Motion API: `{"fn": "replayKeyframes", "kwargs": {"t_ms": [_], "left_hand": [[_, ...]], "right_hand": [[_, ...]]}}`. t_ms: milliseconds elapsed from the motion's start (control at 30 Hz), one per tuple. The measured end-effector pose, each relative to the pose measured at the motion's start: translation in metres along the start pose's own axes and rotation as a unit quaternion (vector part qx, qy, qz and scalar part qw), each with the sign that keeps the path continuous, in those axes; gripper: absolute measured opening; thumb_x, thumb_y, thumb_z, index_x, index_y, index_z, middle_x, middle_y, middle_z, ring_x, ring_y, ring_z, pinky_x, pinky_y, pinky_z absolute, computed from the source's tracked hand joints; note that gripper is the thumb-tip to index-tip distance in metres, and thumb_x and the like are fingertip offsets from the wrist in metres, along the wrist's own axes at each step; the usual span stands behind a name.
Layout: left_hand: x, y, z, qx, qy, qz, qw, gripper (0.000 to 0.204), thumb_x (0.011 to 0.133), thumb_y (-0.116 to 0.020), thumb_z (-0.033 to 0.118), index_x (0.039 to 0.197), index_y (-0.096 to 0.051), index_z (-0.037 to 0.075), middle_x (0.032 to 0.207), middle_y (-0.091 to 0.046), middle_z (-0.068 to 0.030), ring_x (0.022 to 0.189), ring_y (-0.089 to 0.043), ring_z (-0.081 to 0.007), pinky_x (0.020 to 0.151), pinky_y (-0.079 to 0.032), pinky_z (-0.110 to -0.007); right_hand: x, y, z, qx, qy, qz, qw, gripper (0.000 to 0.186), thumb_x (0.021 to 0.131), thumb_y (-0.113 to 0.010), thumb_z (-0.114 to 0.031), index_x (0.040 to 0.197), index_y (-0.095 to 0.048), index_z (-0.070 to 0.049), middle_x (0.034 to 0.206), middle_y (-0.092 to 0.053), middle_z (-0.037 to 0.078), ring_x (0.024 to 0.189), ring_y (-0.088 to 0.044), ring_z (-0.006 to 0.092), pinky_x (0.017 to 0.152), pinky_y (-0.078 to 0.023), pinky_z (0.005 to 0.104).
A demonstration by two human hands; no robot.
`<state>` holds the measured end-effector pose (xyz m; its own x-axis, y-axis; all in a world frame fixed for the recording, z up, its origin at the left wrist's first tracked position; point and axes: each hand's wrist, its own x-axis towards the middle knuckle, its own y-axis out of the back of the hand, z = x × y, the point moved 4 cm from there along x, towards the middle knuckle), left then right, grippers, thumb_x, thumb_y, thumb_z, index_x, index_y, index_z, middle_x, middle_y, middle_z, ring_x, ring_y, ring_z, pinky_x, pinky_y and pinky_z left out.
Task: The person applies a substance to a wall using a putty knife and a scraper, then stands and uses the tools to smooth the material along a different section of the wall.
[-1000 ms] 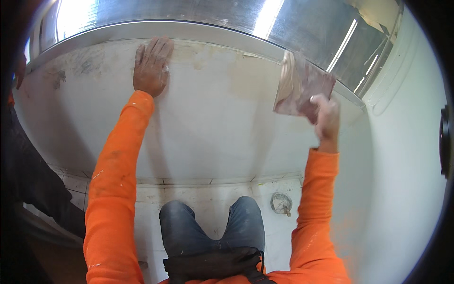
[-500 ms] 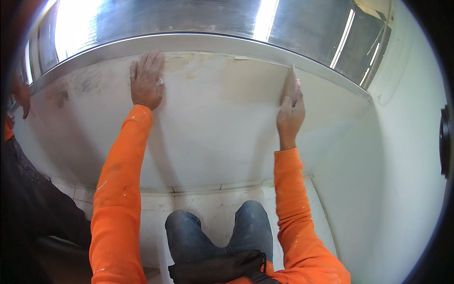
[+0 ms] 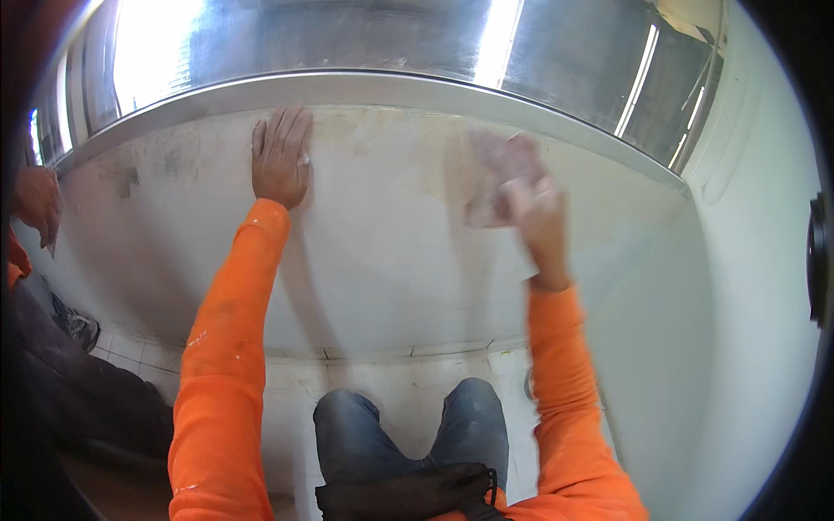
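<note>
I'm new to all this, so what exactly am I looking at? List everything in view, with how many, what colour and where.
Sheet: one, reddish-brown, blurred, right of centre
Wall: one, off-white with tan patches, ahead
Metal strip: one, silver-grey, above the wall
Shiny panels: count unclear, dark grey, above the strip
Side wall: one, white, right
Floor: one, pale, below
Round item: one, greyish, lower right, mostly hidden
Black object: one, black, right edge
Co-worker's hand: one, left edge
Co-worker's trousers: one pair, dark, lower left
Pouch: one, black, lap
Jeans: one pair, blue-grey, lower middle
Sleeves: two, orange, both sides
Left hand: one, white-flecked, flat on wall
Right hand: one, blurred, gripping sheet
</note>
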<state>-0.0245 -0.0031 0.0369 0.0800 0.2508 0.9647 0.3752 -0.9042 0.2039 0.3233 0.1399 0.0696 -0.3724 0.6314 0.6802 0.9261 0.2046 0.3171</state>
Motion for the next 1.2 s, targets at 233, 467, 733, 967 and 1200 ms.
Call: {"fn": "replayKeyframes", "kwargs": {"t_ms": [233, 467, 733, 967, 1200], "left_hand": [[-0.002, -0.003, -0.006, 0.02, -0.01, 0.002, 1.0, 0.066, 0.081, -0.053, 0.006, 0.145, -0.043, 0.018, 0.15, -0.043, -0.0042, 0.14, -0.038, -0.0264, 0.119, -0.021, -0.05], [-0.002, -0.008, 0.0, 0.04, 0.013, -0.026, 0.999, 0.065, 0.08, -0.052, 0.006, 0.144, -0.045, 0.018, 0.15, -0.044, -0.0041, 0.142, -0.036, -0.0261, 0.119, -0.021, -0.05], [0.009, 0.006, 0.009, -0.038, -0.017, 0.027, 0.999, 0.064, 0.08, -0.053, 0.007, 0.143, -0.047, 0.018, 0.15, -0.044, -0.0037, 0.141, -0.037, -0.0261, 0.118, -0.022, -0.05], [0.001, -0.004, -0.001, -0.005, -0.003, -0.012, 1.0, 0.067, 0.078, -0.054, 0.005, 0.144, -0.045, 0.017, 0.149, -0.045, -0.0041, 0.14, -0.038, -0.0265, 0.118, -0.023, -0.05], [0.016, -0.007, -0.005, -0.036, -0.023, 0.023, 0.999, 0.067, 0.078, -0.053, 0.005, 0.143, -0.045, 0.018, 0.15, -0.044, -0.0045, 0.141, -0.037, -0.027, 0.119, -0.022, -0.05]], "right_hand": [[0.127, 0.115, -0.059, -0.182, 0.044, -0.07, 0.98, 0.024, 0.077, -0.057, -0.018, 0.089, -0.064, 0.002, 0.075, -0.062, 0.006, 0.068, -0.057, 0.0167, 0.068, -0.047, 0.0298], [0.171, 0.123, -0.035, -0.381, -0.022, -0.2, 0.903, 0.031, 0.076, -0.055, -0.017, 0.095, -0.065, 0.006, 0.079, -0.065, 0.014, 0.074, -0.061, 0.0245, 0.071, -0.049, 0.0368], [0.17, 0.061, -0.054, -0.454, 0.069, -0.212, 0.862, 0.034, 0.073, -0.058, -0.017, 0.097, -0.066, 0.005, 0.082, -0.067, 0.022, 0.075, -0.064, 0.0329, 0.072, -0.049, 0.0401], [0.116, -0.02, -0.15, -0.301, 0.327, -0.339, 0.829, 0.035, 0.074, -0.057, -0.019, 0.095, -0.064, 0.007, 0.077, -0.065, 0.022, 0.066, -0.061, 0.0328, 0.066, -0.048, 0.0408], [0.071, 0.041, -0.058, 0.046, 0.049, -0.081, 0.994, 0.037, 0.083, -0.054, -0.012, 0.116, -0.061, 0.003, 0.088, -0.065, 0.005, 0.074, -0.06, 0.0124, 0.065, -0.049, 0.0273]]}}
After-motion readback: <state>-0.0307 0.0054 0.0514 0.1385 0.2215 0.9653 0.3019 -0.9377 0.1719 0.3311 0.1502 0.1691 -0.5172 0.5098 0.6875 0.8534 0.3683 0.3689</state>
